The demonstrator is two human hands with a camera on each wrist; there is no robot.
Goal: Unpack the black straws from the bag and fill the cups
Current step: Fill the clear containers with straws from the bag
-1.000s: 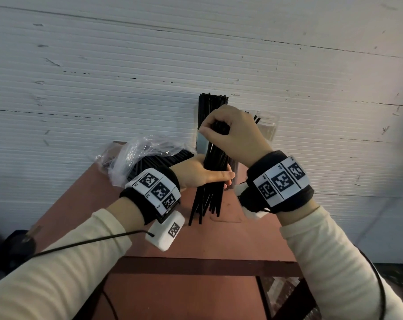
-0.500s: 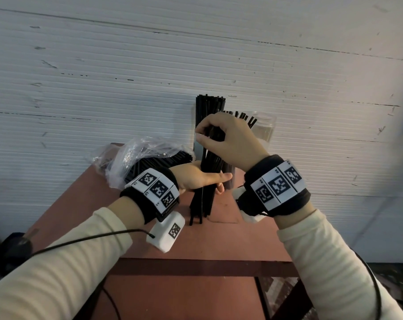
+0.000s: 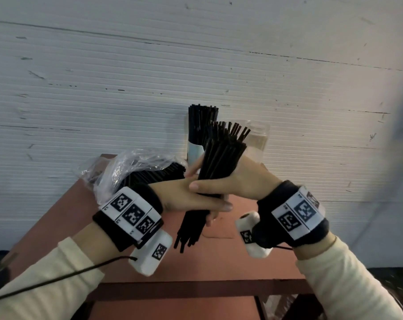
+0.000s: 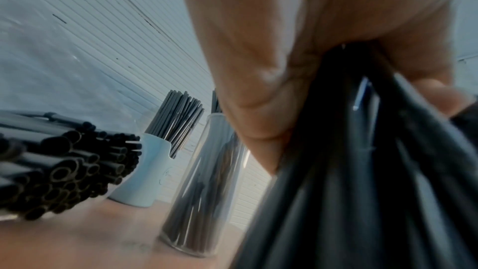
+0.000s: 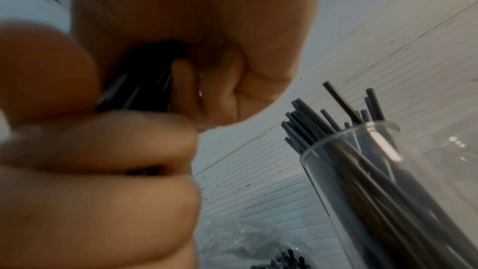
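Observation:
Both hands hold one bundle of black straws [image 3: 221,155] over the red-brown table [image 3: 219,262]. My right hand [image 3: 221,184] grips its middle, thumb laid across the front. Just below, my left hand [image 3: 195,202] wraps it, fingers curled behind. The bundle leans right, tops fanned out, lower ends [image 3: 189,236] near the tabletop. Behind stand a pale blue cup [image 3: 194,151] packed with straws and a clear glass [image 3: 258,140] holding some. The left wrist view shows the gripped straws [image 4: 362,171], blue cup [image 4: 145,171] and glass [image 4: 207,181]. The right wrist view shows fingers [image 5: 116,150] closed on straws.
A crumpled clear plastic bag [image 3: 131,167] with more black straws lies at the table's back left; their open ends [image 4: 51,161] face my left wrist. A white ribbed wall [image 3: 195,65] rises right behind the cups. The table's front edge [image 3: 195,289] is near me.
My right hand has slid from the bundle's top down to its middle, just above the left hand. The straw tops now fan out and lean to the right.

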